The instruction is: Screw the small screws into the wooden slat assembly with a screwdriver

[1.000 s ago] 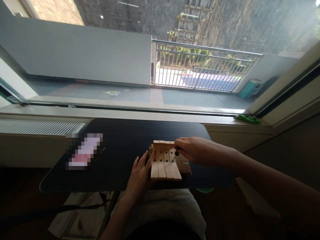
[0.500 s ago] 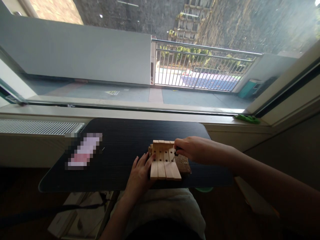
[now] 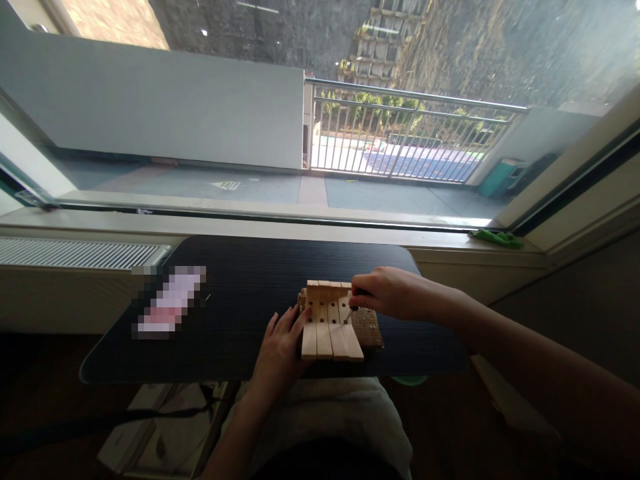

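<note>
I see the wooden rack (image 3: 330, 323), four pale slats side by side with rows of small holes, lying flat near the front edge of the black table (image 3: 240, 293), a little right of its middle. A brown board (image 3: 369, 328) sticks out from under its right side. How much of the board runs beneath the slats is hidden from me, and the rack's far left corner is too dim to read.

My right hand (image 3: 387, 293) comes in from the right and sits over the rack's far right corner, fingers pinched narrow around a dark tool (image 3: 353, 307). Only its tip shows below the fingertips, touching the rightmost slat or just above it; I cannot tell which, nor what kind of tool it is.

My left hand (image 3: 280, 347) lies spread against the rack's left edge, fingers stretched out and touching the wood, holding nothing.

Well apart on the table's left sits a pink object (image 3: 167, 301), blurred beyond recognition. Beyond the table runs a windowsill (image 3: 300, 230) with a green cloth (image 3: 495, 237) at its right end and a radiator grille (image 3: 75, 253) at the left.
</note>
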Tool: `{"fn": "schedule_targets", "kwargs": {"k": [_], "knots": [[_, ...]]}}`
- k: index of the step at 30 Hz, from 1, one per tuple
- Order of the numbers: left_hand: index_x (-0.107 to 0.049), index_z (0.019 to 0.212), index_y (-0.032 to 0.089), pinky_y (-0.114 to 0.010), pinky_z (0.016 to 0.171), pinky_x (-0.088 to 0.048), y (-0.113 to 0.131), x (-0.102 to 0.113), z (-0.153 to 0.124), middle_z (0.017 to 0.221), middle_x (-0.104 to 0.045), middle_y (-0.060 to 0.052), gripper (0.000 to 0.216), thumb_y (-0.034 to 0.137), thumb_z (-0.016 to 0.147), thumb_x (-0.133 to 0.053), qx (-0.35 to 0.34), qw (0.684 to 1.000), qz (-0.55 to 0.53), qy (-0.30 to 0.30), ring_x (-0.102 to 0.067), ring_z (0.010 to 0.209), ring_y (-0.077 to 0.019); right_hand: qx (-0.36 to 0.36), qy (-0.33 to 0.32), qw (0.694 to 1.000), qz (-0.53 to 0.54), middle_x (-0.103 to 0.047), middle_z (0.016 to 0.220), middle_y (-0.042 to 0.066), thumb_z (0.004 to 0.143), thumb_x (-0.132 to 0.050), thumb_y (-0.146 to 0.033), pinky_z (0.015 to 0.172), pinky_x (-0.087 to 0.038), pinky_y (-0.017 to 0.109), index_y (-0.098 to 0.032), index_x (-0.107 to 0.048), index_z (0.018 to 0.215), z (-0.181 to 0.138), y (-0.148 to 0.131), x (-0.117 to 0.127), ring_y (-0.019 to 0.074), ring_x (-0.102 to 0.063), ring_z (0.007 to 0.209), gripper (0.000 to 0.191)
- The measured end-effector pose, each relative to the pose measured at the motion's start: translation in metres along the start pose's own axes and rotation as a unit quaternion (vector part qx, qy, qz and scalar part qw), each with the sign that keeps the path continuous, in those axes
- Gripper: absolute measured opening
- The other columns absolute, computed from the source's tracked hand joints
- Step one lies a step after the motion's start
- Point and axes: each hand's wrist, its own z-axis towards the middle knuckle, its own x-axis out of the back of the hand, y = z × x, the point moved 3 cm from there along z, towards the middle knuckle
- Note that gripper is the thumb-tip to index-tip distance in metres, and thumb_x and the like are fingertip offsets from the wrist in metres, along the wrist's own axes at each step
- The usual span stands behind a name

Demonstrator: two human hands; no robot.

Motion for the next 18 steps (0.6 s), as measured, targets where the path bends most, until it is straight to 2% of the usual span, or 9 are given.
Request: {"fn": "schedule_targets", "kwargs": {"k": [8, 18], "knots": [[-0.036, 0.151, 0.018, -0.056, 0.113, -0.038, -0.0002, -0.0006, -0.0004, 0.146, -0.053, -0.021, 0.087, 0.025, 0.073, -0.076, -0.005, 1.0, 0.011, 0.011, -0.053, 0.133, -0.0356, -0.029, -0.008, 0.997, -0.07, -0.074, 0.081, 0.009, 0.102, -0.046, -0.045, 0.054, -0.025, 0.031, -0.018, -0.069, 0.097, -0.0025, -0.0037, 0.0035, 0.0223, -0.067, 0.071, 0.036], [-0.038, 0.15, 0.017, -0.055, 0.114, -0.037, -0.0017, -0.0026, -0.0007, 0.146, -0.053, -0.02, 0.085, 0.024, 0.073, -0.075, -0.006, 1.0, 0.012, 0.016, -0.054, 0.132, -0.0351, -0.045, -0.002, 0.992, -0.118, -0.074, 0.075, 0.011, 0.102, -0.046, -0.047, 0.054, -0.029, 0.03, -0.016, -0.074, 0.092, -0.0008, -0.0097, 0.0064, 0.0243, -0.069, 0.072, 0.043]]}}
